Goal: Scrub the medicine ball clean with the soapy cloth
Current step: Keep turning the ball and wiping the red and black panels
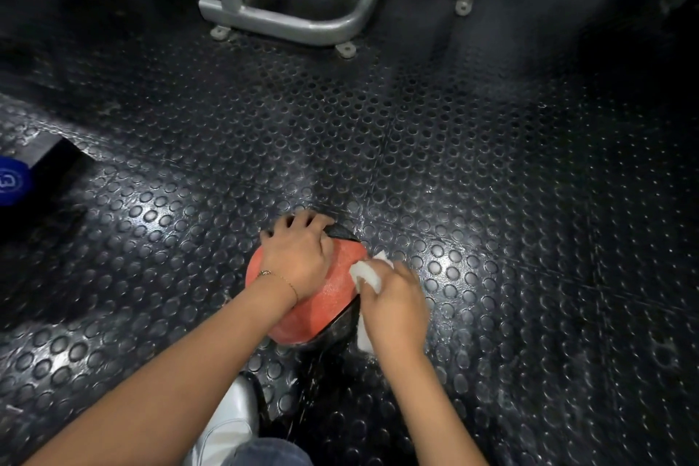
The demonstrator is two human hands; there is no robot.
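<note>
- Denim-clad knee (pixel 264 452) at the bottom edge, with a white shoe (pixel 227 424) just beyond it, planted on the floor.
- Dark rubber floor (pixel 454 163) covered in raised round studs, glossy and streaked pale where light catches; a seam runs away from the camera through the middle.
- Medicine ball (pixel 336 299) resting on the floor just ahead of the shoe, mostly textured orange-red with black panels at its far and right sides.
- Left hand (pixel 299 250) spread over the top of the ball, fingers apart and curled over the far edge, palm pressed down; thin bracelet (pixel 280 278) on the wrist.
- Right hand (pixel 397 303) closed around a white cloth (pixel 365 274), pressing it against the ball's right side; part of the cloth hangs below the hand.
- Grey metal machine frame (pixel 287 17) at the far end, bolted to the floor by small foot plates.
- Blue round object (pixel 13 182) with a white marking at the left edge, beside a dark block (pixel 49 153); cannot tell what either is.
</note>
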